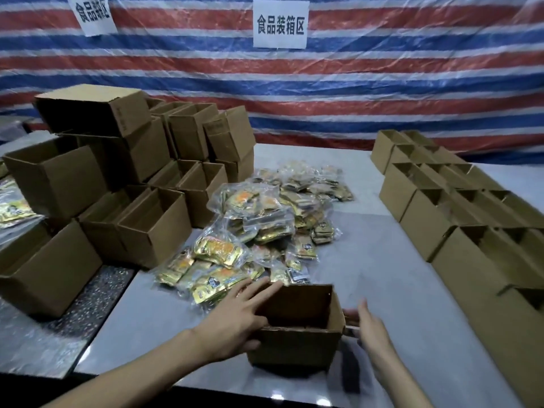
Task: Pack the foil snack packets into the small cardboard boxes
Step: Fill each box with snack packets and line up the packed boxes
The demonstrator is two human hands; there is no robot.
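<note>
- The foil snack packets (pixel 259 228) lie in a loose heap in the middle of the grey table (pixel 382 260), just beyond the open cardboard box (pixel 294 346) that stands near us.
- We judge the packets to be light, soft and slippery. Many sit inside clear bags, so we would take a bag by its body, not by one corner.
- The box seems light and rather stiff, but its thin walls can bend. Two opposite walls are the best hold.
- The left hand (pixel 235 319) rests on the left rim of the box, its fingers (pixel 259 290) straight and spread.
- The right hand (pixel 371 326), blurred, is just beside the right wall, with fingers straight. We cannot tell whether it touches.
</note>
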